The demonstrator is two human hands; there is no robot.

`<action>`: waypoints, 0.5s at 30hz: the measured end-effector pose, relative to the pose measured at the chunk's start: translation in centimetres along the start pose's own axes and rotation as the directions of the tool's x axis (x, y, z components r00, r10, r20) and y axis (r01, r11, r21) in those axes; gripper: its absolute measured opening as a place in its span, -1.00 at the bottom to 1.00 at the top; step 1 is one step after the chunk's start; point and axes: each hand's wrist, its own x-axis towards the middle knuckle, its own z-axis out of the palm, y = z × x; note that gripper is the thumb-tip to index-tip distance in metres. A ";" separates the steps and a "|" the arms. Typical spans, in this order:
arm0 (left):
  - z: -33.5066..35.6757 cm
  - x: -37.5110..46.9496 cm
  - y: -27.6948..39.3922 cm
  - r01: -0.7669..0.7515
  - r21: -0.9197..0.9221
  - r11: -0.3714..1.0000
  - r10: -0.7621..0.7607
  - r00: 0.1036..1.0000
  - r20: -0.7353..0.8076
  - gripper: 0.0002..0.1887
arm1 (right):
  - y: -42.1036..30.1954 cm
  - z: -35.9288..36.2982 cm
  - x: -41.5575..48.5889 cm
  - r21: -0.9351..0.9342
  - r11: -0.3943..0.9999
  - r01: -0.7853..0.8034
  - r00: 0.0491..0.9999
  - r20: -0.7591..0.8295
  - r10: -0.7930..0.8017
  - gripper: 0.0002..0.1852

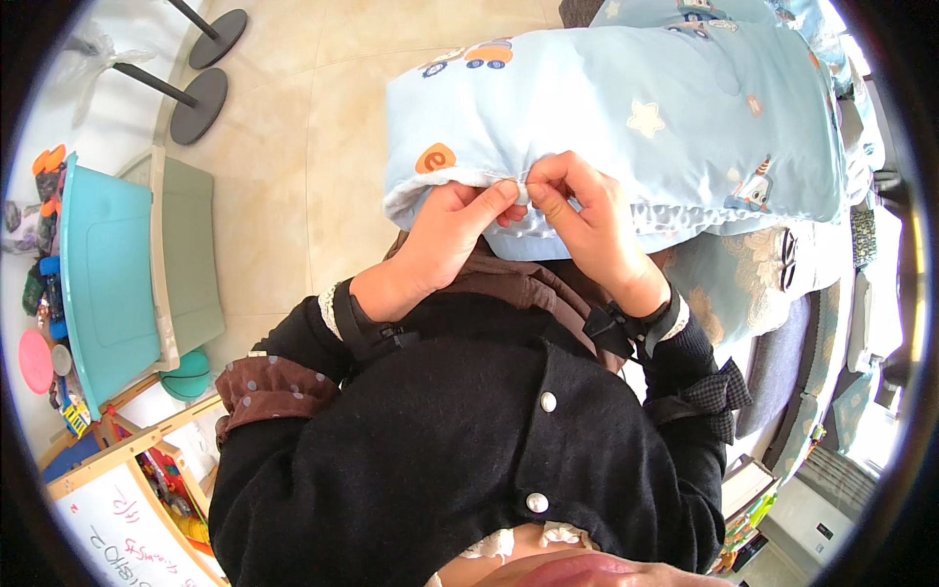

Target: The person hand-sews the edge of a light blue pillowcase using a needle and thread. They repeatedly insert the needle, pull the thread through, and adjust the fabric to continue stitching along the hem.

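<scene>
A light blue quilt [587, 95] printed with vehicles and stars lies across my lap, its dotted white underside showing along the near edge. My left hand [466, 220] pinches that edge between thumb and fingers, below an orange round print. Close to its right, my right hand [576, 194] has thumb and forefinger pressed together at the same edge. A thin thread seems to run between the fingertips; whether a needle is there, I cannot tell.
On the left stand a turquoise plastic bin [110, 271] holding toys, a green bin [187, 249] and a teal ball [185, 374]. Black round stand bases [199, 106] rest on the tiled floor. A whiteboard [125, 528] with writing is lower left; a sofa seat [777, 359] is at right.
</scene>
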 end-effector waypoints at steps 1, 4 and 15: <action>0.0 -0.1 0.1 -0.015 0.030 0.999 0.016 1.000 -0.026 -0.79 | -0.3 -0.2 0.1 -0.018 1.000 0.004 1.000 0.002 -0.004 -0.93; 0.3 -0.3 0.2 -0.099 0.117 0.988 0.105 0.994 -0.041 -0.79 | -1.1 0.0 0.3 -0.335 0.885 0.324 0.921 -0.104 -0.377 -0.88; 0.2 -0.7 0.4 -0.181 0.235 0.955 0.185 0.983 0.005 -0.77 | -3.0 0.0 1.1 -0.491 0.542 0.682 0.657 0.085 -0.749 -0.78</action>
